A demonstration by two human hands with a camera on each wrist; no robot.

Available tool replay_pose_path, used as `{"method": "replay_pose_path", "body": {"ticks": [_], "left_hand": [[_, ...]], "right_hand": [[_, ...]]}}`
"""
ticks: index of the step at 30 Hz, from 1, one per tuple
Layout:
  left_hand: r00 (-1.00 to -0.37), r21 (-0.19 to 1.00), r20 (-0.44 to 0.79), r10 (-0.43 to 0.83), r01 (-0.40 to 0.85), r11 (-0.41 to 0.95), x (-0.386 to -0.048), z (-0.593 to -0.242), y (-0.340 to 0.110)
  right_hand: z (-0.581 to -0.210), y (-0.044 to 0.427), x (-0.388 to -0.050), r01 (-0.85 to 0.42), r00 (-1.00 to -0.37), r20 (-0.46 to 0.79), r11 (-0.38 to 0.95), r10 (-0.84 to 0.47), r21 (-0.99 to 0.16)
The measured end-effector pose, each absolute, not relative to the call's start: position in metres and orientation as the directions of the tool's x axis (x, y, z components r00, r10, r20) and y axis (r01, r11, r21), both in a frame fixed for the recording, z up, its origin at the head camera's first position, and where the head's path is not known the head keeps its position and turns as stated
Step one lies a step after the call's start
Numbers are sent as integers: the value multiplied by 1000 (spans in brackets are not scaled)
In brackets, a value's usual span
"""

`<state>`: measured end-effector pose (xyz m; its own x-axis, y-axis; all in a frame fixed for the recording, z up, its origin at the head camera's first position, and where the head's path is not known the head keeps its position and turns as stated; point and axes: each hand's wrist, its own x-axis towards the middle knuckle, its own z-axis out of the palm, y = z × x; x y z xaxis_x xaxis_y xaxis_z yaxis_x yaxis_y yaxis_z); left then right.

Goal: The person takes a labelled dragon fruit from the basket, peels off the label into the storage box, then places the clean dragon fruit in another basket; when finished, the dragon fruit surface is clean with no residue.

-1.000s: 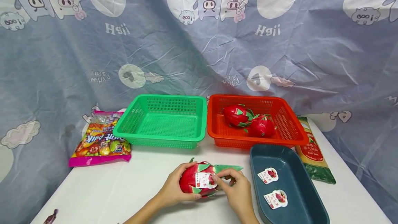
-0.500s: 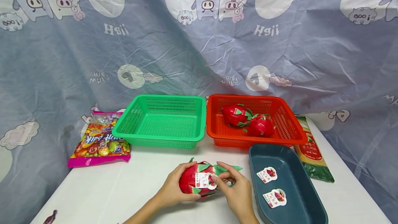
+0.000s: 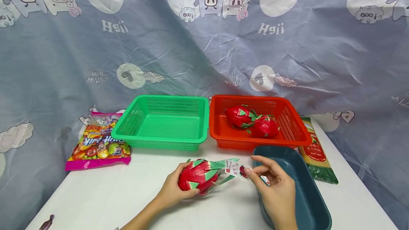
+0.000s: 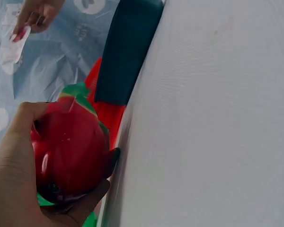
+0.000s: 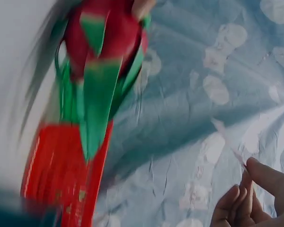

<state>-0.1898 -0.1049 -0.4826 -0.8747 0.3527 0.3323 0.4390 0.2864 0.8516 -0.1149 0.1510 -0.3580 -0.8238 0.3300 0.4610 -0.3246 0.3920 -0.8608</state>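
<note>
In the head view my left hand (image 3: 172,188) grips a red dragon fruit (image 3: 197,176) with green leaf tips pointing right. The left wrist view shows that thumb and fingers wrapped round the dragon fruit (image 4: 71,146). To its right, my right hand (image 3: 277,191) pinches a white label (image 3: 232,168) printed with a small red fruit. The label is off the fruit's red skin, its left end by the leaf tips. In the right wrist view the label (image 5: 227,139) appears edge-on between thumb and fingertips. Below the right hand, another label (image 3: 265,180) is partly hidden by the fingers.
A dark blue tray (image 3: 308,191) lies under the right hand. Behind stand a green basket (image 3: 159,144) and a red basket (image 3: 223,136) holding two dragon fruits (image 3: 266,126). A candy bag (image 3: 99,146) lies left, a green-and-gold packet (image 3: 319,159) right.
The label has come away from the dragon fruit in my right hand, which has moved right, over the tray's edge. My left hand has shifted slightly left with the fruit, which has turned a little.
</note>
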Motion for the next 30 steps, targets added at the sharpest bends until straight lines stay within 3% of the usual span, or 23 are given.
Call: {"method": "replay_pose_path", "body": {"ticks": [6,9,12,17,22,25,30], "left_hand": [[-895,873,298,333,396,283,-180,-458,-108],[-908,887,264,325,361,289,-177,-452,-108],[-916,890,256,310,349,294,-182,-457,-110],[-917,886,270,293,356,297,-195,-477,-114],[-904,884,277,327,373,283,-196,-486,-116],[-896,887,269,353,373,271,-193,-487,-114],[-881,873,291,372,404,274,-193,-486,-110]], "right_hand": [[-355,213,-116,-76,-891,303,547,337,-833],[-355,250,-117,-29,-898,291,616,330,-787],[-353,284,-123,-72,-913,319,668,255,-740],[-363,324,-150,-213,-968,245,678,-49,-704],[-386,336,-177,-361,-921,178,590,-346,-722],[-398,338,-187,-395,-893,155,568,-423,-722],[-412,339,-196,-390,-894,131,600,-429,-698]]}}
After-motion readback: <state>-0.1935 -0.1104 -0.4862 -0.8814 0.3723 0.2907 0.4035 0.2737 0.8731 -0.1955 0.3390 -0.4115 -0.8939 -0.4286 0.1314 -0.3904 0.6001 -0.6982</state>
